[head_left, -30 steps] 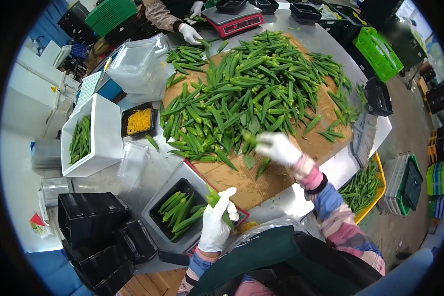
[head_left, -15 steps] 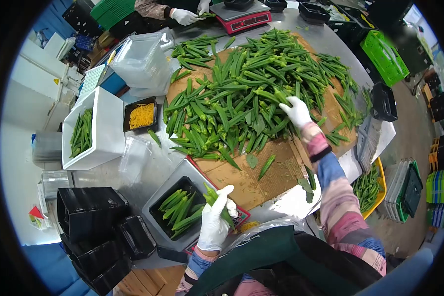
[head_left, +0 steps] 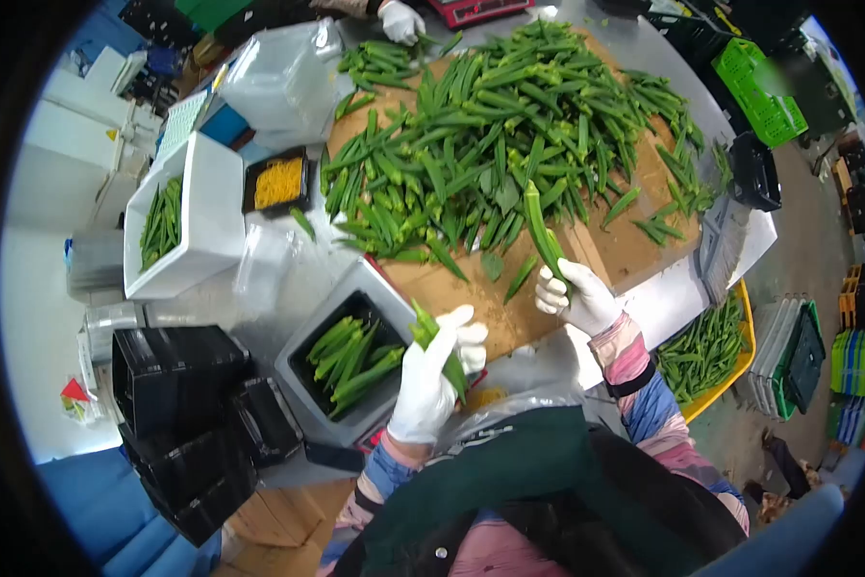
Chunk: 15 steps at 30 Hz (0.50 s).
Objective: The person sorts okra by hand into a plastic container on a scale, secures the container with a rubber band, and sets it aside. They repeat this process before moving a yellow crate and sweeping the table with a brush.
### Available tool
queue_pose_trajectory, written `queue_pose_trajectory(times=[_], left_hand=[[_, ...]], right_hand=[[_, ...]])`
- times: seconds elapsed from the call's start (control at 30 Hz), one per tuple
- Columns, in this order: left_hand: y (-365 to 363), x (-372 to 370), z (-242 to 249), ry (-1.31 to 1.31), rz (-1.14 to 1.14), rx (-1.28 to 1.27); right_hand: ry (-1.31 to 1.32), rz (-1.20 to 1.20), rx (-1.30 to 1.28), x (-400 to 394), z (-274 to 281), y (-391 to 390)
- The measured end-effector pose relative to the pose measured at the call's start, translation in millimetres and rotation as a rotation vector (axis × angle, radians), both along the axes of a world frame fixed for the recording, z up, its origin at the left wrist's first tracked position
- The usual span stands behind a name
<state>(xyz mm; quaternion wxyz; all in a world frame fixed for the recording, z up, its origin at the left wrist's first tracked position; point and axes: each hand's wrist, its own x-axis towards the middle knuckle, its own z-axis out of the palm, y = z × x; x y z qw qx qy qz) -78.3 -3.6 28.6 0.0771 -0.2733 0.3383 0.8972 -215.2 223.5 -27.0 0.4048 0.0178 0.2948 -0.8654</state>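
White gloves cover both hands. My right hand grips an okra pod near one end, and the pod points up and away over the cardboard. Okra is also held in my left hand, close beside a black tray. Several green pods lie inside that tray, which sits on a scale. Beyond both hands spreads a large heap of okra on flattened cardboard.
A white bin with okra stands at left, beside a tray of yellow rubber bands. Stacked black trays are at lower left. A yellow crate of okra sits at right. Another person's gloved hand works across the table.
My right hand has drawn back from the heap towards me with an okra pod in it. My left hand has shifted slightly up and right, still holding okra.
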Motion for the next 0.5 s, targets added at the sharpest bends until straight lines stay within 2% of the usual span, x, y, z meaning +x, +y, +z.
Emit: queue_pose_trajectory(times=[0.2,0.3,0.43,0.5], left_hand=[[-0.6,0.1,5.5,0.021,0.014,-0.016],[-1.4,1.2,0.8,0.044,0.044,-0.003],[-2.4,2.4,2.8,0.043,0.07,-0.05],[-2.1,3.2,6.3,0.027,0.076,-0.09]], right_hand=[[-0.163,0.162,-0.239,44.4,-0.3,-25.6],[0.103,0.286,0.254,54.4,10.0,-31.9],[0.13,0.266,0.315,54.2,10.9,-29.6],[0.311,0.299,0.629,38.5,15.4,-16.6]])
